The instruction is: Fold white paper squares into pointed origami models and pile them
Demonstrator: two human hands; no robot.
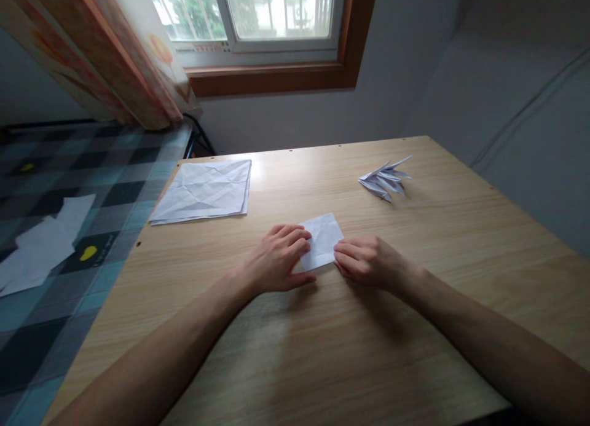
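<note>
A small folded square of white paper [324,237] lies on the wooden table in front of me, one corner pointing away. Across its left edge rest the fingers of my left hand [279,257], stretched out and pressing lightly, with the thumb apart below the near edge. My right hand [367,261] pinches the paper's right corner, its fingers closed together; the thumb is mostly hidden.
Creased white sheets [207,189] lie stacked at the table's back left. Several folded, pointed paper pieces [385,180] sit at the back right. Left of the wooden table [258,364], loose papers [46,244] lie on a checked cloth [27,340]. A window stands behind.
</note>
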